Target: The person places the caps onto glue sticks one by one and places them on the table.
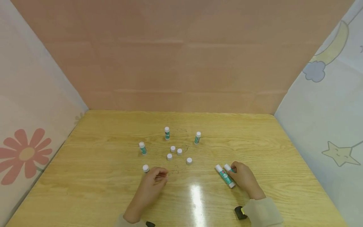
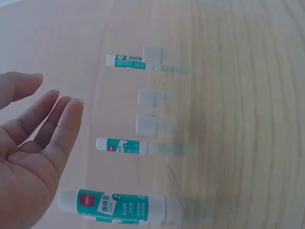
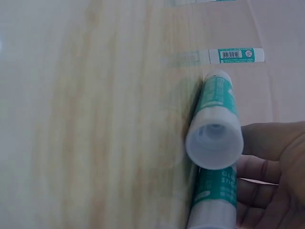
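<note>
My left hand (image 1: 150, 186) is held over the table, fingers loosely bent and nothing between them. Just beyond it stands a glue stick (image 1: 146, 168), mostly hidden by the hand; in the left wrist view the nearest glue stick (image 2: 114, 206) shows a green label and white cap. At the right, my right hand (image 1: 246, 180) pinches a lying glue stick (image 1: 227, 167) with thumb and fingers, covering much of it. A second glue stick (image 1: 225, 176) lies alongside to its left; the right wrist view shows the hollow white end of this glue stick (image 3: 214, 140) facing the camera.
Several small white caps (image 1: 179, 152) sit mid-table. Behind them stand upright glue sticks, one at the back (image 1: 167, 134), one to the right (image 1: 197, 138) and one to the left (image 1: 143, 148). A pinkish-brown backdrop (image 1: 181, 63) and patterned side panels (image 1: 317, 126) enclose the wooden table (image 1: 113, 126).
</note>
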Demonstrator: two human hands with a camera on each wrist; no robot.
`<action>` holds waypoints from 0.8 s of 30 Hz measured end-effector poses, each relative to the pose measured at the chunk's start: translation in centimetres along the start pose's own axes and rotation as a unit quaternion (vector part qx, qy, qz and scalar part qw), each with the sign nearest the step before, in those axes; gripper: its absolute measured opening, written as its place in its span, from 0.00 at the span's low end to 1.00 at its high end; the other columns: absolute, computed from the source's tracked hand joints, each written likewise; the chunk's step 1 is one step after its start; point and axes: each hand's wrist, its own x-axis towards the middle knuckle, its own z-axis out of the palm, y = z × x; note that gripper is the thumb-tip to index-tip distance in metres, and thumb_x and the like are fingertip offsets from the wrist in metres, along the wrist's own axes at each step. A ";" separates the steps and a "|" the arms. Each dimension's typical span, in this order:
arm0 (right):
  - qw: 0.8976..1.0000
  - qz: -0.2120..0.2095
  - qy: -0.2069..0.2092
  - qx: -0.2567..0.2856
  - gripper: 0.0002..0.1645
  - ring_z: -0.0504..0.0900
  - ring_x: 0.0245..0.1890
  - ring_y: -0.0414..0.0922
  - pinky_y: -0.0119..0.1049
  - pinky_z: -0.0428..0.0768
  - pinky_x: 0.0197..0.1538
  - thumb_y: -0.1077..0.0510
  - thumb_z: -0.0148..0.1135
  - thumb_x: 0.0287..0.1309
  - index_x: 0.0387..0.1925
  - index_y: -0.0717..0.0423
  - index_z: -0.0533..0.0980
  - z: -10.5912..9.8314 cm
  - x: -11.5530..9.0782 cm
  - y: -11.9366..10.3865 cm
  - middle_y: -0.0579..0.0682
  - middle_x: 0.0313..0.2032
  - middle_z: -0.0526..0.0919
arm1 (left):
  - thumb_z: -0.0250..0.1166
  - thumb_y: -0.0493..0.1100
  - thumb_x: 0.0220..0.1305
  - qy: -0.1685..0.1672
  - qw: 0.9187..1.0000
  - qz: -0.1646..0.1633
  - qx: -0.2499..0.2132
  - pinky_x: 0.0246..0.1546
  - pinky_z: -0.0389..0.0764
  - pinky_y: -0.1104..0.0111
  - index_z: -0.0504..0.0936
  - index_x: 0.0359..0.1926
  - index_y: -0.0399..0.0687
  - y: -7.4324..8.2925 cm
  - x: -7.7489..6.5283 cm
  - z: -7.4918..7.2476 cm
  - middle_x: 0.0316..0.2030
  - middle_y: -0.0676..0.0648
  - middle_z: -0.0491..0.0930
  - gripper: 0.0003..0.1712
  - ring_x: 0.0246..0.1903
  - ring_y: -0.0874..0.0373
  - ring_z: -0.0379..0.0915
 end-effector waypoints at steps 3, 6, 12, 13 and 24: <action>1.000 0.004 -0.002 0.000 0.13 0.70 0.27 0.44 0.37 0.73 0.29 0.62 0.59 0.49 0.35 0.69 0.71 0.0 0.0 0.0 0.53 0.29 0.75 | 0.57 0.35 0.57 0.006 1.000 0.000 0.005 0.38 0.73 0.73 0.72 0.41 0.33 0.2 -0.1 -0.3 0.39 0.41 0.72 0.12 0.38 0.52 0.71; 1.000 0.006 -0.004 0.000 0.14 0.70 0.26 0.43 0.36 0.72 0.29 0.62 0.59 0.49 0.36 0.69 0.71 -0.1 0.0 -0.1 0.52 0.29 0.75 | 0.58 0.35 0.56 0.014 1.000 -0.001 0.005 0.38 0.74 0.73 0.72 0.41 0.33 0.2 -0.2 -0.6 0.40 0.41 0.72 0.12 0.38 0.52 0.71; 1.000 0.006 -0.009 0.003 0.15 0.71 0.27 0.44 0.38 0.73 0.29 0.61 0.59 0.50 0.36 0.70 0.71 0.0 0.0 0.0 0.54 0.31 0.76 | 0.58 0.31 0.54 0.038 0.999 -0.001 -0.002 0.38 0.74 0.73 0.73 0.40 0.33 0.0 -0.5 -0.9 0.39 0.41 0.72 0.11 0.38 0.51 0.71; 1.000 0.006 -0.009 0.004 0.15 0.72 0.28 0.44 0.38 0.74 0.30 0.61 0.59 0.50 0.37 0.70 0.71 0.0 0.0 0.0 0.55 0.31 0.76 | 0.58 0.31 0.54 0.041 0.999 -0.003 -0.004 0.38 0.74 0.73 0.73 0.40 0.33 0.0 -0.6 -1.0 0.39 0.41 0.72 0.11 0.38 0.51 0.71; 1.000 -0.001 -0.008 0.006 0.18 0.74 0.32 0.48 0.43 0.75 0.33 0.60 0.58 0.51 0.39 0.72 0.70 -0.1 -0.2 0.0 0.59 0.34 0.76 | 0.59 0.34 0.55 0.058 0.998 -0.030 -0.008 0.38 0.74 0.71 0.73 0.41 0.34 0.1 -1.3 -1.7 0.39 0.41 0.72 0.12 0.39 0.51 0.71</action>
